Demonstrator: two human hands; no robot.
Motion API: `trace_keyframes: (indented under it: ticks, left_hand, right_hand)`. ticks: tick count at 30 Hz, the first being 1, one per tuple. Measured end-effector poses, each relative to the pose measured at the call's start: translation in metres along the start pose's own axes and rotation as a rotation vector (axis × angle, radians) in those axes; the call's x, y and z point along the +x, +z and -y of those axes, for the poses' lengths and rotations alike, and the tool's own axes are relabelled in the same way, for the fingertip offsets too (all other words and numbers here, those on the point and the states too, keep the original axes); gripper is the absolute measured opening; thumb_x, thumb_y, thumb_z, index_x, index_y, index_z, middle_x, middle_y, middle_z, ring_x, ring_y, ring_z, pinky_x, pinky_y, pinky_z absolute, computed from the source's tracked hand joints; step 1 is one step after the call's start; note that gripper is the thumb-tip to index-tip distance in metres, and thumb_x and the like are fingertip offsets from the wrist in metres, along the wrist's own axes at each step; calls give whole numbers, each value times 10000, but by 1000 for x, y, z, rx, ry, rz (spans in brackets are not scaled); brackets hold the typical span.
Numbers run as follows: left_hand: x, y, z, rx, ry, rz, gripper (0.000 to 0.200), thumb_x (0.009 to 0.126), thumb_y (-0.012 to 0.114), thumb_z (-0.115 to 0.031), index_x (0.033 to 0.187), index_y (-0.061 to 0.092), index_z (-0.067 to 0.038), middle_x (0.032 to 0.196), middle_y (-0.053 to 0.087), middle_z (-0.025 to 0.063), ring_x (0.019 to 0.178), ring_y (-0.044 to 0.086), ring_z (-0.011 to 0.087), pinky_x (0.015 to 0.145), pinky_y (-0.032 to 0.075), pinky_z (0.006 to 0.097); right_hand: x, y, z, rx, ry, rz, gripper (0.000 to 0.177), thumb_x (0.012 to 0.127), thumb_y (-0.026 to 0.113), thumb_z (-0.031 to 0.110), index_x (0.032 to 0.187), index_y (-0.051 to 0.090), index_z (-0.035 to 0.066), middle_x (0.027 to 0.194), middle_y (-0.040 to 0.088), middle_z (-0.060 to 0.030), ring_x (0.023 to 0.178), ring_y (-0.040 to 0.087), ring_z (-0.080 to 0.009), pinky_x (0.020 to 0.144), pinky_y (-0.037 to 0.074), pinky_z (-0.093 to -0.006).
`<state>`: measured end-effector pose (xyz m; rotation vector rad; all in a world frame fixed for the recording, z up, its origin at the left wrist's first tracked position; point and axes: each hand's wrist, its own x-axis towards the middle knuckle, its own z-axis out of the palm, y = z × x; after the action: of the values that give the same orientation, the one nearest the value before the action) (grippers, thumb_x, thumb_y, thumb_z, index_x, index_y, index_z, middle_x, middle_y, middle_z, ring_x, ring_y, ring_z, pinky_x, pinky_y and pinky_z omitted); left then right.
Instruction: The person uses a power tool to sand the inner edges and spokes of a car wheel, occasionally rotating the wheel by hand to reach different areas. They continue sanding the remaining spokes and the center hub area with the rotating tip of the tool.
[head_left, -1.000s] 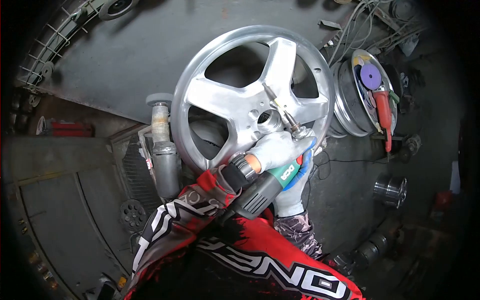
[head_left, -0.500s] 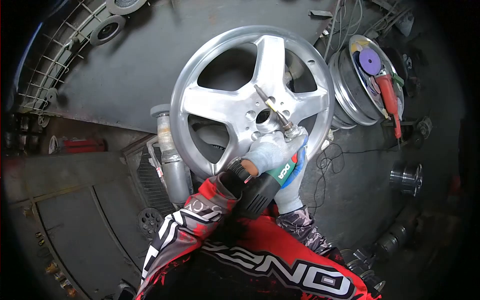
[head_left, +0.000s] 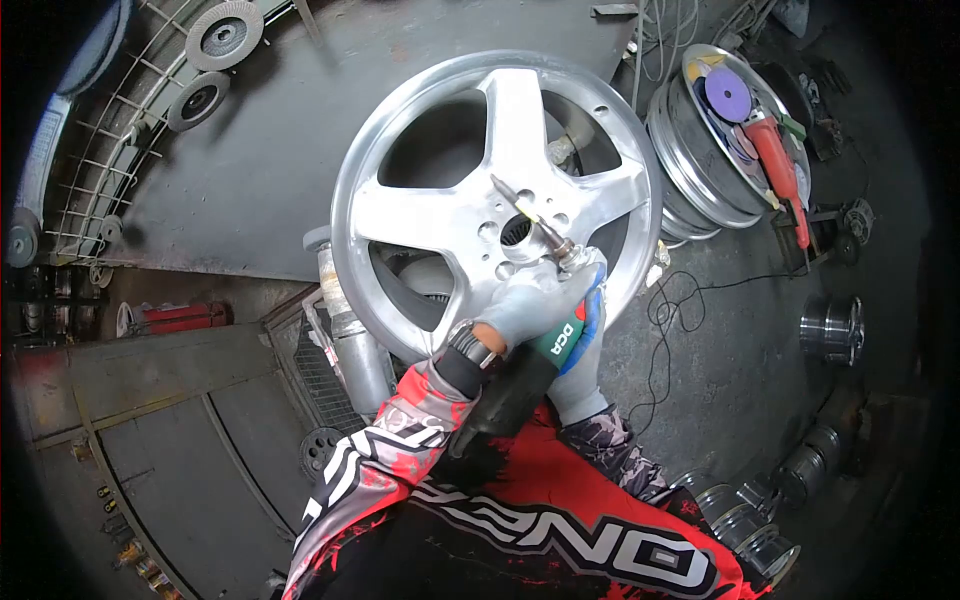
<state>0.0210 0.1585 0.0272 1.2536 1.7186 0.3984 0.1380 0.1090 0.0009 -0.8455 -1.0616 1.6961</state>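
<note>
A silver five-spoke wheel rim [head_left: 515,110] faces me in the middle. Over its hub lies the pointed metal bit [head_left: 525,210] of a green and black power tool [head_left: 520,390] marked DCA. My left hand [head_left: 530,300], in a light grey glove, is closed on the front part of the tool near the hub. My right hand [head_left: 590,340], in a grey and blue glove, is wrapped round the tool's body from the other side. The fingertips of both hands are partly hidden by the tool and each other.
Grey metal table [head_left: 270,150] behind the rim, with abrasive discs [head_left: 225,35] at its wire-rack edge. At right, another rim [head_left: 690,160] holds a red grinder [head_left: 780,170] and purple disc [head_left: 728,95]. A cable [head_left: 665,340] and more rims [head_left: 830,330] lie on the floor.
The view has shifted a little, so the rim and both hands appear slightly further left. Both hands still hold the tool over the hub.
</note>
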Motion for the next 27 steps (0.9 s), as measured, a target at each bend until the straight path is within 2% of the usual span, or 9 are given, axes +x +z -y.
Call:
trace_keyframes:
  ticks: [3, 6, 9, 15, 17, 19, 20, 24, 27]
  left_hand:
    - [-13, -1, 15, 28, 144, 43, 724, 943, 452, -603, 1262, 578, 35, 1203, 617, 307, 1149, 590, 452, 974, 460, 443]
    - [-26, -5, 8, -89, -148, -4, 726, 936, 456, -611, 1250, 588, 31, 1206, 619, 308, 1145, 594, 453, 958, 470, 442]
    - [-15, -1, 7, -119, -39, -26, 731, 934, 460, -619, 1247, 590, 29, 1198, 625, 305, 1158, 584, 458, 964, 467, 442]
    - [-6, -3, 2, 19, 23, -31, 759, 929, 454, -632, 1279, 577, 30, 1216, 618, 304, 1184, 563, 464, 972, 464, 444]
    - [-20, -5, 15, 155, 296, 52, 738, 933, 456, -622, 1289, 570, 15, 1236, 602, 314, 1173, 565, 474, 954, 471, 456]
    - [-25, -4, 13, 6, 101, 20, 714, 936, 461, -612, 1266, 581, 9, 1216, 609, 316, 1158, 573, 476, 944, 475, 459]
    - [-28, -4, 12, -147, -96, -15, 690, 940, 466, -603, 1244, 592, 3, 1197, 616, 317, 1143, 580, 477, 934, 479, 462]
    - [-17, -6, 6, -106, 297, -38, 721, 939, 451, -617, 1242, 606, 19, 1147, 633, 333, 1130, 592, 472, 973, 459, 448]
    - [-6, -10, -8, -46, 82, -12, 771, 943, 422, -635, 1265, 585, 47, 1179, 604, 364, 1161, 579, 468, 1004, 436, 453]
  right_hand:
    - [-1, 0, -4, -36, 38, 47, 542, 981, 572, 128, 1453, 318, 44, 1360, 475, -121, 1244, 504, -224, 1063, 433, -384]
    - [-7, 16, 21, -128, 105, 28, 565, 953, 614, 119, 1439, 337, 43, 1357, 475, -121, 1227, 517, -219, 1052, 443, -378]
    - [5, 4, 13, -467, -110, 63, 610, 917, 657, 104, 1429, 333, 38, 1352, 475, -118, 1219, 522, -223, 1040, 448, -377]
    - [-1, -2, 9, -263, -98, 42, 667, 901, 674, 78, 1449, 296, 46, 1369, 467, -135, 1254, 501, -229, 1049, 443, -382]
    - [-2, -2, 8, -448, -166, 73, 677, 895, 680, 69, 1452, 297, 50, 1374, 464, -136, 1263, 493, -225, 1056, 438, -380]
    - [-4, 10, 18, 844, 439, -103, 598, 962, 617, 166, 1454, 297, 54, 1378, 460, -130, 1256, 495, -225, 1056, 439, -375]
    - [-5, 9, 17, 846, 435, -106, 598, 962, 617, 166, 1454, 297, 54, 1378, 460, -130, 1256, 495, -225, 1056, 439, -375]
    - [-2, 3, 15, -97, 45, 43, 532, 1052, 423, 333, 1481, 268, 58, 1398, 449, -132, 1282, 477, -240, 1093, 400, -378]
    - [3, -14, 0, -429, -83, 59, 517, 1056, 413, 301, 1483, 265, 50, 1406, 438, -137, 1297, 459, -240, 1101, 384, -373]
